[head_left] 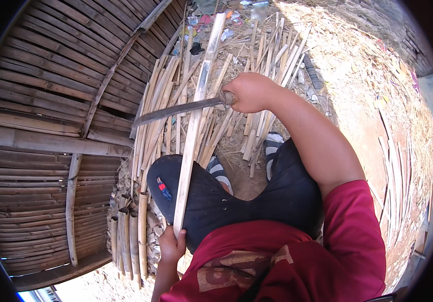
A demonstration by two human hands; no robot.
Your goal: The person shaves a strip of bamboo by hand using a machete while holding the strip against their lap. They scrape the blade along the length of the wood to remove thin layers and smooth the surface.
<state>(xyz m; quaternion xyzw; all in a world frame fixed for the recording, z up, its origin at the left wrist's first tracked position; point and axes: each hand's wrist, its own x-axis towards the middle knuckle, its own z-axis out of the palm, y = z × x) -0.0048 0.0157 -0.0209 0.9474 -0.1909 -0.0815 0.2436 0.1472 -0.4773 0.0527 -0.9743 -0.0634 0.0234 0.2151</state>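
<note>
Person sits or squats low, knees apart. Left hand [172,245] closed round the near end of a long split-bamboo strip [192,136], thumb along its edge. Strip slopes up and away past the inner side of the left knee [165,168], far end out over the littered ground; the end grip presumably steers it, the leg perhaps steadying it.

Right hand [249,92] clamped on the machete [176,110] by its handle, well up the strip from the left hand, likely keeping those fingers clear of the edge. Blade lies crosswise above the strip, tip toward the bamboo wall [45,85]; cannot tell whether it touches.

Strip: pale cream, narrow, nearly straight, a glossy greyish patch on the upper length. Similar split strips [158,116] heaped beyond the feet, within easy reach.
</note>
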